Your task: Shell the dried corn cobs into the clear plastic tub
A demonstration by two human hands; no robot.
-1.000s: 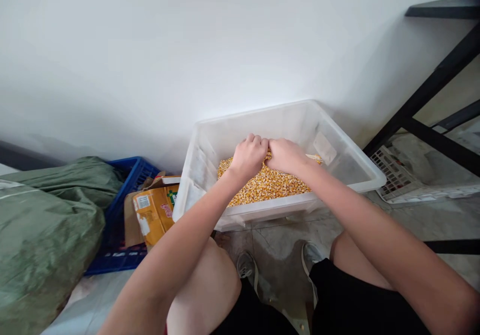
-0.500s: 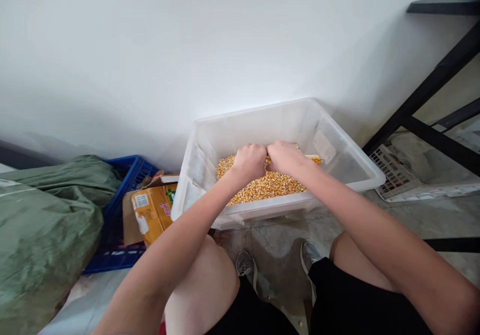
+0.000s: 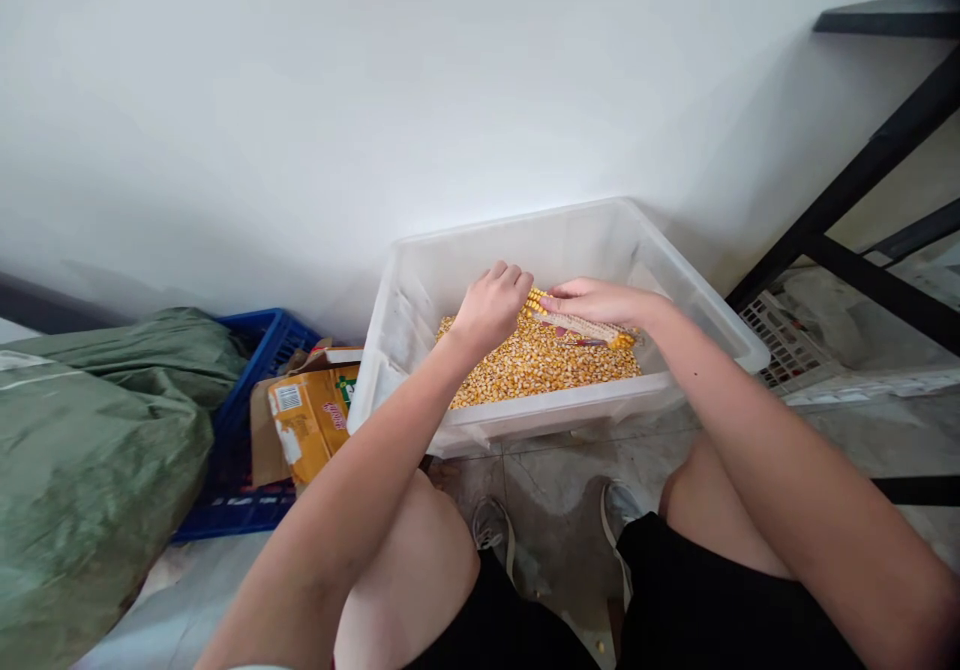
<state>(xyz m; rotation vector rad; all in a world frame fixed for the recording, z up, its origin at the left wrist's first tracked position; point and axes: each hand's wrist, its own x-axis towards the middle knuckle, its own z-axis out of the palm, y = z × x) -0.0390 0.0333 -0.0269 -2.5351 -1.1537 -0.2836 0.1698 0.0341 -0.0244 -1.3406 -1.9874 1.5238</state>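
Observation:
Over a translucent plastic bin (image 3: 555, 415), both my hands are on a corn cob (image 3: 585, 326). Much of its middle is bare and pale, while yellow kernels show at both ends. My left hand (image 3: 493, 308) is closed around the cob's left end, fingers curled and knuckles up. My right hand (image 3: 600, 300) grips the cob from above and behind, its thumb near the kernels beside my left hand; its other fingers are partly hidden. Loose corn kernels (image 3: 536, 375) cover the bottom of the bin beneath the cob.
Left of the bin stand a torn orange carton (image 3: 311, 430) and a blue crate (image 3: 232, 520), with a green sack (image 3: 97, 470) partly over the crate. A black metal frame (image 3: 847, 180) and a white basket (image 3: 795, 350) are at the right. A white wall (image 3: 480, 90) rises behind.
My two fists were pressed together over the kernels. Now my right hand has shifted right and its fingers have straightened along the cob, exposing the bare middle. My left hand has lifted slightly.

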